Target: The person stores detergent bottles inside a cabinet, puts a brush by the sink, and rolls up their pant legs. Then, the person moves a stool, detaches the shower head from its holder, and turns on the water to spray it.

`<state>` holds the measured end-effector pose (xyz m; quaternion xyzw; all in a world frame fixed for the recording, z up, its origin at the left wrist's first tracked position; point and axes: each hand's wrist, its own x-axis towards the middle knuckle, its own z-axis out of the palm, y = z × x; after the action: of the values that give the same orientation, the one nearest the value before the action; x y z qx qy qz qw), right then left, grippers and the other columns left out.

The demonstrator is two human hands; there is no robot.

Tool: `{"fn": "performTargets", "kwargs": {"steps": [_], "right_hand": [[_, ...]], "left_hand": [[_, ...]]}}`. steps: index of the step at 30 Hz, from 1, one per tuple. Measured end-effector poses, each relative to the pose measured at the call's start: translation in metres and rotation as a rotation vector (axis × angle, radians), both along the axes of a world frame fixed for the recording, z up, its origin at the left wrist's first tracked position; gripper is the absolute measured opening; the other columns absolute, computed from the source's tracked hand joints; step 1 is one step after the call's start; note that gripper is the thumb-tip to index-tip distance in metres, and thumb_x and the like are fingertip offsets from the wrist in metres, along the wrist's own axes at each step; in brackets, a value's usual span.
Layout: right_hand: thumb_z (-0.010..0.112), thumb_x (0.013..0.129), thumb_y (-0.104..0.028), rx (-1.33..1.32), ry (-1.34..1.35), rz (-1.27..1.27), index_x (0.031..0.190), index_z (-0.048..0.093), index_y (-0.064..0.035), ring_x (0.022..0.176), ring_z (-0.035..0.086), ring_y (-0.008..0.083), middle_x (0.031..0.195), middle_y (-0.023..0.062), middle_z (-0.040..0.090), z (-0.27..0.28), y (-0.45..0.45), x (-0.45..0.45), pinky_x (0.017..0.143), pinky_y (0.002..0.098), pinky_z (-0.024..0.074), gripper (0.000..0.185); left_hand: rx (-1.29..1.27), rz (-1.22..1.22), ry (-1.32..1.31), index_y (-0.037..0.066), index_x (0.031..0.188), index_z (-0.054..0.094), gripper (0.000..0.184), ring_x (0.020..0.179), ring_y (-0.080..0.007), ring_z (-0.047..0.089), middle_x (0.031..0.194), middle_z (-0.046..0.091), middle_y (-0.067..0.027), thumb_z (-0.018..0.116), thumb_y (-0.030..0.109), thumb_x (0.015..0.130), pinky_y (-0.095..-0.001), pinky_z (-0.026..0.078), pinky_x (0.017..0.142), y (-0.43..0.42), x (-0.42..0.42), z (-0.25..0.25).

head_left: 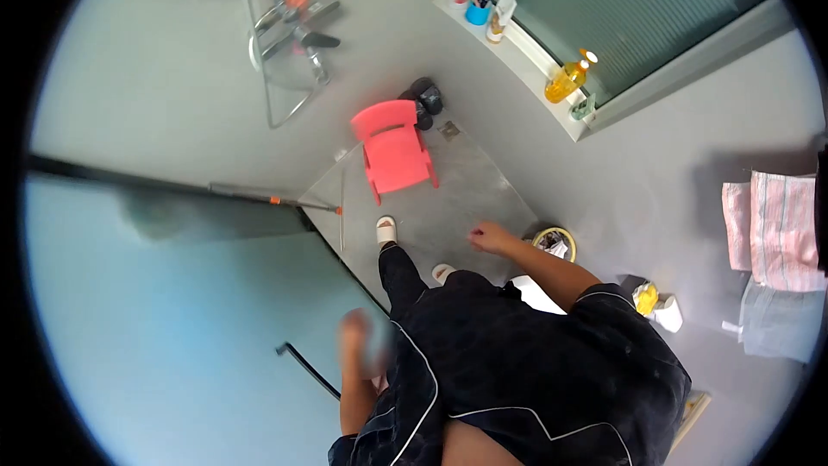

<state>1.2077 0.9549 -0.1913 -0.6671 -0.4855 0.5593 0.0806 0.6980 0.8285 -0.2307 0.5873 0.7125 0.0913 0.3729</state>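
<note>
My left hand [354, 328] is raised beside the blue glass door panel [198, 319], to the right of the black door handle [310, 368]. Motion smears its fingers, and a pale pinkish blur beside the wrist is too unclear to name. My right hand [489, 238] hangs over the grey floor [483, 194], its fingers curled in; nothing shows in them. Close by on its right stands a trash bin [567, 233] with a yellow rim. A red plastic chair [395, 151] is farther ahead, apart from both hands.
A shower mixer [302, 30] with its hose is on the left wall. Bottles, including a yellow pump bottle [567, 82], line the window ledge [526, 60]. Towels [780, 224] hang at the right. A squeegee or mop pole [289, 200] lies along the left wall.
</note>
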Motion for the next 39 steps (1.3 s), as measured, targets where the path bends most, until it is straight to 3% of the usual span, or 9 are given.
{"fn": "performTargets", "kwargs": {"steps": [2,5,10,14,18,22,33,35,39], "right_hand": [[0.064,0.092,-0.03,-0.028,0.017,-0.204,0.098,0.072,0.0003,0.064,0.066,0.0204,0.077,0.0102,0.07,-0.011,-0.008,0.009,0.063,0.0366,0.0539,0.031],[0.064,0.091,-0.024,-0.178,-0.028,-0.433,0.105,0.07,0.0018,0.065,0.065,0.0179,0.084,0.0095,0.07,-0.026,-0.016,0.028,0.059,0.0329,0.0543,0.03],[0.065,0.09,-0.027,-0.289,-0.176,-0.587,0.108,0.071,0.0012,0.068,0.069,0.0203,0.088,0.0117,0.071,-0.03,-0.019,0.018,0.06,0.0345,0.0567,0.034],[0.068,0.088,-0.038,-0.087,-0.392,-0.416,0.123,0.062,0.0002,0.111,0.065,0.0398,0.114,0.0251,0.069,-0.025,0.024,-0.024,0.095,0.0473,0.0512,0.052],[0.068,0.088,-0.034,-0.084,-0.32,-0.282,0.135,0.051,-0.0002,0.109,0.065,0.0424,0.113,0.025,0.069,-0.055,0.122,-0.064,0.094,0.049,0.0514,0.06],[0.067,0.088,-0.033,0.124,-0.228,-0.138,0.126,0.053,0.0007,0.108,0.065,0.0426,0.111,0.0258,0.068,-0.11,0.234,-0.093,0.091,0.0511,0.0519,0.052],[0.06,0.09,-0.026,0.04,-0.109,0.099,0.119,0.061,0.0006,0.105,0.066,0.042,0.109,0.0266,0.068,-0.141,0.22,-0.078,0.089,0.0522,0.0524,0.04],[0.06,0.089,-0.027,-0.155,-0.181,0.105,0.118,0.064,-0.0007,0.108,0.065,0.0416,0.111,0.0261,0.069,-0.13,0.184,-0.056,0.093,0.0513,0.0522,0.039],[0.061,0.088,-0.029,-0.333,-0.25,-0.023,0.117,0.067,-0.0024,0.114,0.064,0.0396,0.119,0.0227,0.068,-0.082,0.119,-0.016,0.096,0.0508,0.051,0.04]], "left_hand": [[-0.175,0.187,-0.217,0.006,0.113,0.067,0.028,0.102,-0.0379,0.065,0.112,0.069,-0.0194,0.053,0.026,0.101,-0.0498,0.051,0.091,0.058,-0.012,-0.02],[-0.198,0.043,-0.276,-0.001,0.125,0.061,0.041,0.084,-0.0187,0.07,0.093,0.068,-0.0064,0.065,0.031,0.099,-0.0355,0.054,0.067,0.141,-0.05,-0.057],[-0.275,-0.206,-0.106,0.0,0.119,0.064,0.038,0.084,-0.0187,0.07,0.093,0.071,-0.0085,0.063,0.032,0.099,-0.0362,0.055,0.069,0.251,-0.072,-0.057],[-0.426,-0.115,0.111,0.006,0.111,0.071,0.033,0.103,-0.037,0.066,0.11,0.07,-0.0179,0.051,0.031,0.101,-0.0469,0.052,0.091,0.321,-0.062,-0.003],[-0.219,-0.874,0.474,0.004,0.101,0.069,0.028,0.094,-0.0352,0.066,0.103,0.07,-0.0161,0.058,0.029,0.096,-0.0471,0.053,0.08,0.338,-0.098,-0.01],[0.101,-1.109,0.372,0.006,0.103,0.068,0.024,0.091,-0.0347,0.065,0.098,0.068,-0.0153,0.063,0.026,0.092,-0.047,0.052,0.077,0.318,-0.13,-0.008],[-0.243,-0.861,0.295,0.007,0.123,0.062,0.036,0.093,-0.0296,0.066,0.108,0.065,-0.0108,0.067,0.025,0.093,-0.0442,0.054,0.078,0.282,-0.061,0.066],[-0.901,0.34,-0.081,0.003,0.129,0.057,0.04,0.086,-0.026,0.068,0.105,0.065,-0.011,0.065,0.024,0.096,-0.0391,0.057,0.069,0.312,-0.008,0.072],[-0.831,0.256,-0.271,0.002,0.132,0.055,0.042,0.08,-0.0229,0.068,0.103,0.064,-0.0114,0.064,0.022,0.097,-0.0345,0.057,0.061,0.333,0.008,0.044]]}}
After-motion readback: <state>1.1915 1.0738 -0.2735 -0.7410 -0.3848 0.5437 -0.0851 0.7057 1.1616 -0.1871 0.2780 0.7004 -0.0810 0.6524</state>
